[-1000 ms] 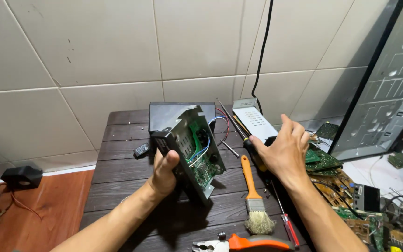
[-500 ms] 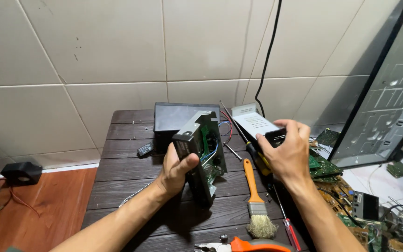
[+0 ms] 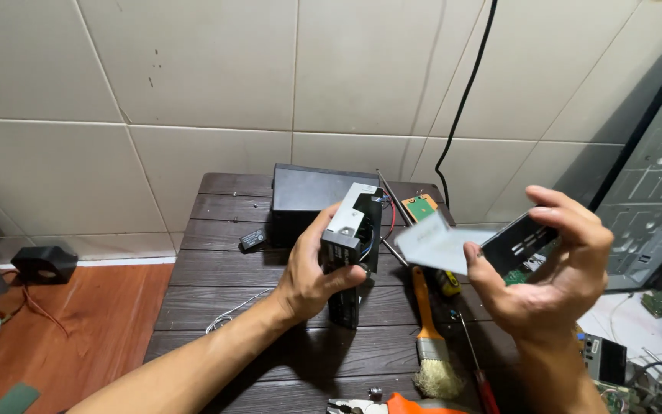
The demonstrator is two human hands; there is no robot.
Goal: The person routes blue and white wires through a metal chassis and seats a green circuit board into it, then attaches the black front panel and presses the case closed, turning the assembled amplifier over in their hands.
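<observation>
My left hand (image 3: 312, 276) grips a black electronic unit (image 3: 352, 245) with exposed wires, held on edge above the dark wooden table (image 3: 216, 268). My right hand (image 3: 549, 268) holds a bent grey metal cover plate (image 3: 461, 245) lifted off the table to the right of the unit. The plate is apart from the unit. A black rectangular case (image 3: 308, 195) lies on the table behind the unit.
An orange-handled paintbrush (image 3: 429, 330), a red screwdriver (image 3: 475, 360) and orange-handled pliers (image 3: 400, 405) lie near the table's front right. A small black part (image 3: 253, 239) sits at the left. Circuit boards (image 3: 645, 383) clutter the floor at right; a black adapter (image 3: 44, 263) rests at left.
My right hand has picked the grey metal plate up from the table's right side and raised it. My left hand has turned the unit more on edge.
</observation>
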